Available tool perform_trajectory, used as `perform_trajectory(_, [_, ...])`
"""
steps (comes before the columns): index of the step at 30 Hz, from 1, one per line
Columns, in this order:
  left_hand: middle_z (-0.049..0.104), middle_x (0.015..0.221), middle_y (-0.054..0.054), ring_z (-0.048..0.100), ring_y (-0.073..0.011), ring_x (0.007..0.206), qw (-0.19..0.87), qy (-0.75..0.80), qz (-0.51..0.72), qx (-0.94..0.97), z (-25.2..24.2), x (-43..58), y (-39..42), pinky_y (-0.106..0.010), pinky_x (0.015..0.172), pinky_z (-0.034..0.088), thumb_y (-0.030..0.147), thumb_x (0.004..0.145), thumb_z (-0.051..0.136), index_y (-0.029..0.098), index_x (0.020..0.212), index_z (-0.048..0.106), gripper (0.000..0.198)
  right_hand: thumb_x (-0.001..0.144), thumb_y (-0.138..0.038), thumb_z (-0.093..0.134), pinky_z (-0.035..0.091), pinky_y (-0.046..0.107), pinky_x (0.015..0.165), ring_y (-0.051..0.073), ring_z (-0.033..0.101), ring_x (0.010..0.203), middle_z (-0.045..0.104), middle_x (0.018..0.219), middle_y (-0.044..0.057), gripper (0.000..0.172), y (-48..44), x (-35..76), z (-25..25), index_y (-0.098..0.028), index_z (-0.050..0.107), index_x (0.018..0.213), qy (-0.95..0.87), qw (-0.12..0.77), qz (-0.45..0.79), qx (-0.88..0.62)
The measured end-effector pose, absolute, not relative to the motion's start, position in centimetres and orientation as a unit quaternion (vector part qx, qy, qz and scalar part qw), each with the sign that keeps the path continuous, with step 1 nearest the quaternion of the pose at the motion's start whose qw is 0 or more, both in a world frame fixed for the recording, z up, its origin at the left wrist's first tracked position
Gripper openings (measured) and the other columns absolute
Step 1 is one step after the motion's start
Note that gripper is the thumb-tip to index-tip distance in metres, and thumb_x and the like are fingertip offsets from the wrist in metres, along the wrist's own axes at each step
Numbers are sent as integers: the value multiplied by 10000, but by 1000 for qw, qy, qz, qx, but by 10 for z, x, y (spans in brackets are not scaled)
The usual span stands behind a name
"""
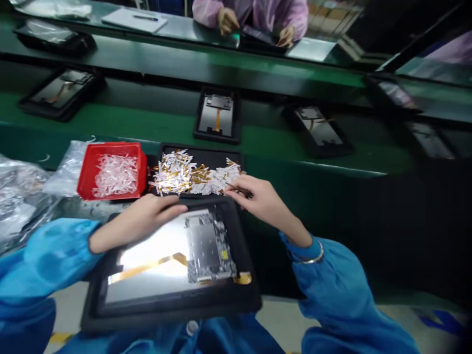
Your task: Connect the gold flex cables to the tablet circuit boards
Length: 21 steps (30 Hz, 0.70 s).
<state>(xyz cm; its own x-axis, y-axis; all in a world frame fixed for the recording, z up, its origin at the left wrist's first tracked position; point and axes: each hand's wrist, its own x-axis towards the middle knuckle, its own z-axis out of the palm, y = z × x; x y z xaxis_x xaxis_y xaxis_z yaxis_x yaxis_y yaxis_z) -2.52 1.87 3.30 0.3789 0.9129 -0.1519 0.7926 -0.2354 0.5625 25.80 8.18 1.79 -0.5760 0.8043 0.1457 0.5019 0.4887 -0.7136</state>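
A black tray [169, 314] lies in front of me, bearing an opened tablet [151, 285] with a silver panel, a circuit board and an orange ribbon cable. My left hand [147, 216] is on the tray's far edge, its thumb on the near side and its fingers over the rim. Dark tweezers [241, 190] are pinched in my right hand [260, 196], at the right end of a heap of white and gold flex-cable strips [180, 172]. That heap lies in a shallow black parts tray [208, 156]. The tweezers' tips are too small to make out.
A red bin [86, 172] of clear strips stands left of the heap, beside plastic bags [18, 201]. Beyond, a green conveyor [147, 118] carries several trays with opened tablets, one tablet [217, 118] straight ahead. A co-worker in a pink sleeve [206, 12] works across the line.
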Motion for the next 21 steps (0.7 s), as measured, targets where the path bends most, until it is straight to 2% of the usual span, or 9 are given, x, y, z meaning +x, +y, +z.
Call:
perform_trajectory(2, [629,603,-2,553,-141,505,233,545,67,803,21,-19,6,-233,501,350,597,991,402,173,940,686,513,917,-228,598,390,253,628,109,502,625,605,771,21,135,91,242,18,-166,675,825,-835,228,311,-393])
perform_trajectory(4, [614,592,-13,521,-151,492,179,534,52,825,12,-13,-2,-240,508,328,578,1004,368,155,990,668,519,888,-186,628,384,252,638,108,501,632,613,790,23,89,100,227,19,-166,686,824,-841,217,304,-392])
perform_trajectory(6, [647,695,-42,558,-165,587,137,507,54,849,7,-10,-6,-255,571,376,520,1017,375,152,961,661,470,870,-155,640,388,254,657,113,511,659,627,831,31,63,111,213,18,-167,693,837,-846,210,296,-391])
perform_trajectory(8, [673,881,-81,598,-195,766,101,475,67,871,7,-11,-6,-292,683,429,462,1013,424,158,929,663,396,872,-159,642,397,261,685,124,531,705,639,892,43,55,124,199,15,-170,695,866,-851,204,291,-388])
perform_trajectory(11, [641,1036,-96,575,-218,913,63,440,95,891,12,-17,-1,-329,776,433,392,1008,469,176,982,669,296,828,-172,704,407,272,719,144,560,772,631,930,48,22,145,180,10,-175,697,849,-864,180,291,-370])
perform_trajectory(14, [615,983,-88,545,-203,867,42,437,128,889,18,-27,10,-326,765,418,313,1021,435,165,990,660,271,770,-146,752,414,275,730,152,563,782,609,885,39,88,157,168,9,-167,668,756,-878,150,295,-347])
perform_trajectory(18, [590,942,-105,533,-215,834,42,469,183,863,27,-35,36,-333,736,418,296,1022,415,115,1010,627,279,879,-184,656,413,276,729,148,564,796,624,958,55,33,147,170,23,-172,653,849,-890,157,282,-323])
perform_trajectory(21, [594,975,-93,564,-202,888,86,452,220,860,34,-32,52,-311,769,457,318,1015,448,127,1015,606,248,922,-190,604,409,265,701,141,571,764,644,861,30,59,125,180,40,-191,653,888,-902,172,272,-289])
